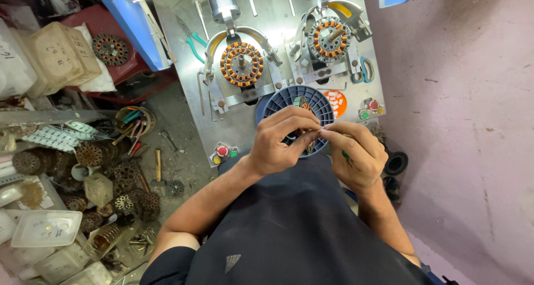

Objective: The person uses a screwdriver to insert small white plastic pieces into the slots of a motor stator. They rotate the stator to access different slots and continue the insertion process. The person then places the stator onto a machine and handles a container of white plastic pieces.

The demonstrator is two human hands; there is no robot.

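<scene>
At a winding bench, the left hand [281, 140] and right hand [356, 151] meet fingertip to fingertip over a blue spool [300, 104], both pinched narrow on something too fine to make out, perhaps wire. Two wound stators [241, 63] sit clamped just beyond. The work looks like thread preparation, calling for steady tension.

Bright, even light falls from above and ahead, with strong glare washing out the metal worktop [278, 6] near the top middle. Shadows are soft and short. The clutter on the floor [183, 162] at the left sits dimmer. The wide lens bends lines toward the edges. Focus is sharp across most of the view; the fingers [311, 130] look slightly soft.
</scene>
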